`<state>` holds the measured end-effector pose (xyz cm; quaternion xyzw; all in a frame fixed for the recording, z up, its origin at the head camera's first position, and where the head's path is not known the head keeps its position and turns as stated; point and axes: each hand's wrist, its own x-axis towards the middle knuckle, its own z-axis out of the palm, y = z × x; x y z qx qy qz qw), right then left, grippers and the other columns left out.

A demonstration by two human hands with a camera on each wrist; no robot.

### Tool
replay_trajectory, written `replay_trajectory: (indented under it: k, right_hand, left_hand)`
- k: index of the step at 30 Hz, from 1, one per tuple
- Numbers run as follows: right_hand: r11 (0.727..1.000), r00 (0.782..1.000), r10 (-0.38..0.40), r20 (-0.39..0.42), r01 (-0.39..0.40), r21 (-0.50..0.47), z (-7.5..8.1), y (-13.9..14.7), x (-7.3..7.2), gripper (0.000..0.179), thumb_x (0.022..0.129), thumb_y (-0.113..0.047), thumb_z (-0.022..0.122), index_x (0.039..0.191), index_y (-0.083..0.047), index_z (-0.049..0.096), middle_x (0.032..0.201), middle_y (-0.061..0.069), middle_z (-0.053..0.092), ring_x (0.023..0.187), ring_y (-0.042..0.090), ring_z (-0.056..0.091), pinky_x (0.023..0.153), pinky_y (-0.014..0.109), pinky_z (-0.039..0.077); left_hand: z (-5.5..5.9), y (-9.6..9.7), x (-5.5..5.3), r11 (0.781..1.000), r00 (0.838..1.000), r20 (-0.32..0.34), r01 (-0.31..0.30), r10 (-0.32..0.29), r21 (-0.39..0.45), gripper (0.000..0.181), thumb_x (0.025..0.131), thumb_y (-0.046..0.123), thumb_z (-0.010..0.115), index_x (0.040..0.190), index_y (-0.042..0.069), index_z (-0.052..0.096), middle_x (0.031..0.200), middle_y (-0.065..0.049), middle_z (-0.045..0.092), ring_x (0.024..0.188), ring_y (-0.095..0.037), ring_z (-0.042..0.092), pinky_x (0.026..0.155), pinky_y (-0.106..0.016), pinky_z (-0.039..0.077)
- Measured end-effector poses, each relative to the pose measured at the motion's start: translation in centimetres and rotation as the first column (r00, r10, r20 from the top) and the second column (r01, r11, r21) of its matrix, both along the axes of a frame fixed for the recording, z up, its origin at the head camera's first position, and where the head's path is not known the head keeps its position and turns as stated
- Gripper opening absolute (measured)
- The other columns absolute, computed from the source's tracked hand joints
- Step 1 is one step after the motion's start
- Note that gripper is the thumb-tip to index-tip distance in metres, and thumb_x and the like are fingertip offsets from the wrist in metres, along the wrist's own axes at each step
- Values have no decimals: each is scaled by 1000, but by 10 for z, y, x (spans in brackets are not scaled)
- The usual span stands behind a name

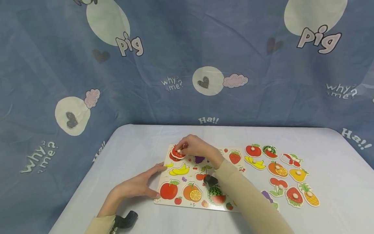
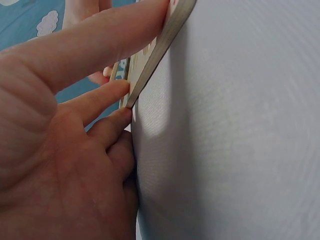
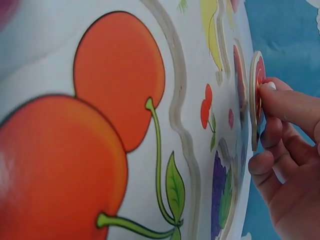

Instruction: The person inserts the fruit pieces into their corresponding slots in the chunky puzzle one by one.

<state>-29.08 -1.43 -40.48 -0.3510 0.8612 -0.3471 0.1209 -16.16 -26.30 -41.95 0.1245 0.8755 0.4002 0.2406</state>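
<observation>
White worktop [image 1: 140, 143] carries puzzle board [image 1: 166, 175]; just below-left of head-frame centre, right hand [image 1: 195, 146] pinches tomato piece [image 1: 174, 154] by its knob [image 1: 179, 151], probably light, stiff, best held there; left hand [image 1: 135, 186], fingers extended, touches board's edge.

Left grip at the board's edge

The left grip [image 2: 75, 150] fills the left side, palm in view. Its thumb stretches across the top and touches the board [image 2: 162, 47] with its tip. The forefinger, nearly straight, meets the board near its lower end; the next fingertip lies just below, and the other fingers bunch beneath it.

The board shows edge-on, a slanting strip of pale wood. A white surface [image 2: 255, 125] takes up the right, with a soft shadow band down it. Beyond the thumb, part of the right grip [image 2: 82, 11] shows before blue cloth [image 2: 22, 32] with a pinkish cloud [image 2: 48, 23].
</observation>
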Motion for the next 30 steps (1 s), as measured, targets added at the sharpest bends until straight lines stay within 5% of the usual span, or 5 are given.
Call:
replay_trajectory:
  k: [30]
  right_hand:
    - [997, 997, -47, 58, 43, 67, -2, -14, 3, 14, 90, -12, 73, 102, -16, 78, 94, -8, 69, 80, 11, 56, 71, 21, 48]
  left_hand:
    - [1, 3, 0, 999, 999, 24, -41, 41, -10, 92, 69, 19, 88, 148, 24, 42, 161, -8, 22, 146, -35, 17, 111, -67, 13]
